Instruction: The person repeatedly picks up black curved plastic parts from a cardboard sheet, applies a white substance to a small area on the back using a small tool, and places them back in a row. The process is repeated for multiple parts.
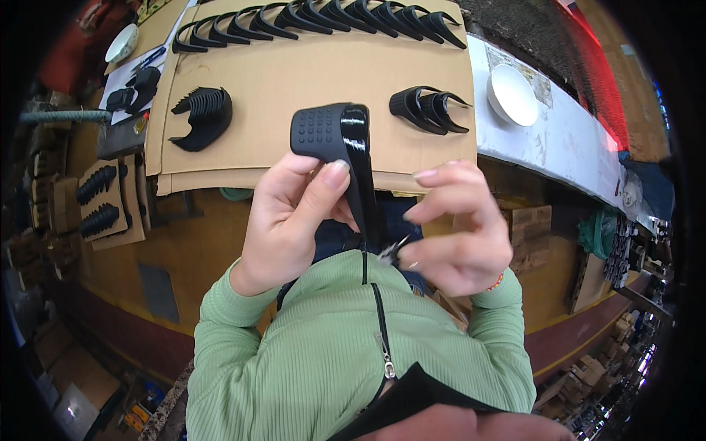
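My left hand [283,217] is closed on a curved black plastic piece [356,158], thumb on its face. One end of the piece is a wide pad with rows of raised dots; a glossy band runs down its side. My right hand [467,231] is beside the lower end of the piece, thumb and fingers pinching a small tool [390,254] with a pointed metal tip. The tool is blurred, so its exact kind and whether it touches the piece cannot be made out.
Cardboard [272,81] covers the table ahead. A row of curved black pieces [323,20] lines its far edge. A nested black stack [209,114] lies left, a few pieces [430,110] right. White bowls stand at the right [512,95] and far left [122,43].
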`<state>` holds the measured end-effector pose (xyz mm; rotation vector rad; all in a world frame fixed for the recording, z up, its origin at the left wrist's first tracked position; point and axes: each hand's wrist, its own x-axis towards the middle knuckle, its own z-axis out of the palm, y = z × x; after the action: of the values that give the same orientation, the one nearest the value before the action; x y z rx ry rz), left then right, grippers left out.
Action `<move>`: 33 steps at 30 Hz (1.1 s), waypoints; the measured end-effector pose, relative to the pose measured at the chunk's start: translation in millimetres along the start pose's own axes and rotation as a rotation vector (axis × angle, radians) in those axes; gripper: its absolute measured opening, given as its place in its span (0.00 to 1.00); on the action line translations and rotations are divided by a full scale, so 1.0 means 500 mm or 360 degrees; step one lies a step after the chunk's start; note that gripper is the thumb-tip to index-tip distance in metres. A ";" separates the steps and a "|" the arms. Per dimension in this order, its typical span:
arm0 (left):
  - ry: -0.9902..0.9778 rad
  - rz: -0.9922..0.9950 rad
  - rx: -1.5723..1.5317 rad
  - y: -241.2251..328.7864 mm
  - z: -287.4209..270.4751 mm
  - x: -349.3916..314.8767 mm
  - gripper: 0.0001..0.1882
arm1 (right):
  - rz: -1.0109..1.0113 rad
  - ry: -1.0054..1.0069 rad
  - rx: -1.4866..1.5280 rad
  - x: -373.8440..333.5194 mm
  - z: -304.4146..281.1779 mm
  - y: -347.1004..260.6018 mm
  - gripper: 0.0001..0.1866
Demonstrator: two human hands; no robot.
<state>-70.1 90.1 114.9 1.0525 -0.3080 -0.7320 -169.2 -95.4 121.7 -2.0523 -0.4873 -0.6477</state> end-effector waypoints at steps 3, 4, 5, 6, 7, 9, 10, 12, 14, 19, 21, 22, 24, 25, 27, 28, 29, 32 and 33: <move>-0.0195 -0.0007 -0.0220 -0.010 -0.004 0.002 0.11 | 0.0253 0.0465 0.0232 0.004 0.008 0.012 0.11; -0.0270 -0.0034 -0.0302 -0.012 -0.005 0.003 0.12 | 0.0354 0.0642 0.0283 0.005 0.019 0.014 0.11; -0.0312 -0.0092 -0.0337 -0.014 -0.006 0.002 0.12 | 0.0310 0.0720 0.0241 0.012 0.023 0.026 0.10; -0.0334 -0.0118 -0.0369 -0.016 -0.008 0.002 0.12 | 0.0345 0.0725 0.0236 0.016 0.027 0.032 0.10; -0.0354 -0.0146 -0.0402 -0.018 -0.009 0.002 0.12 | 0.0353 0.0737 0.0248 0.020 0.032 0.037 0.10; -0.0362 -0.0172 -0.0439 -0.022 -0.012 0.002 0.13 | 0.0319 0.0691 0.0193 0.027 0.039 0.039 0.11; -0.0383 -0.0171 -0.0466 -0.023 -0.015 0.004 0.13 | 0.0250 0.0613 0.0167 0.029 0.037 0.038 0.11; -0.0441 -0.0153 -0.0528 -0.023 -0.022 0.011 0.13 | 0.0136 0.0445 0.0101 0.031 0.030 0.034 0.12; -0.0410 -0.0176 -0.0549 -0.023 -0.023 0.014 0.14 | 0.0038 0.0350 0.0100 0.031 0.030 0.029 0.12; -0.0286 -0.0101 -0.0659 -0.027 -0.020 0.025 0.14 | -0.0238 0.0174 0.0197 0.017 0.033 0.030 0.11; -0.0260 -0.0048 -0.0668 -0.034 -0.029 0.043 0.14 | -0.0267 0.0106 0.0206 0.005 0.037 0.031 0.09; -0.0236 -0.0014 -0.0656 -0.041 -0.036 0.054 0.13 | -0.0225 0.0062 0.0207 -0.002 0.037 0.032 0.09; -0.0151 0.0087 -0.0575 -0.062 -0.055 0.089 0.12 | -0.0146 -0.0026 0.0206 -0.015 0.036 0.035 0.09; -0.0183 0.0166 -0.0466 -0.075 -0.066 0.113 0.10 | -0.0078 -0.0002 0.0227 -0.022 0.036 0.038 0.09; -0.0186 0.0244 -0.0225 -0.101 -0.091 0.171 0.09 | 0.0045 0.0030 0.0219 -0.039 0.030 0.038 0.09; -0.0192 0.0230 -0.0230 -0.113 -0.102 0.196 0.09 | 0.0107 0.0047 0.0214 -0.047 0.027 0.039 0.10; -0.0156 0.0220 -0.0186 -0.126 -0.107 0.217 0.10 | 0.0112 0.0085 0.0201 -0.053 0.024 0.043 0.10; -0.0068 0.0121 -0.0057 -0.153 -0.111 0.249 0.09 | 0.0220 0.0139 0.0151 -0.072 0.014 0.044 0.10; -0.0039 0.0076 -0.0014 -0.156 -0.109 0.253 0.09 | 0.0242 0.0163 0.0140 -0.077 0.011 0.046 0.10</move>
<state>21.5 18.5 7.0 1.0253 -0.3499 -0.7030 -185.2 -106.1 81.0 -1.9410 -0.2920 -0.6254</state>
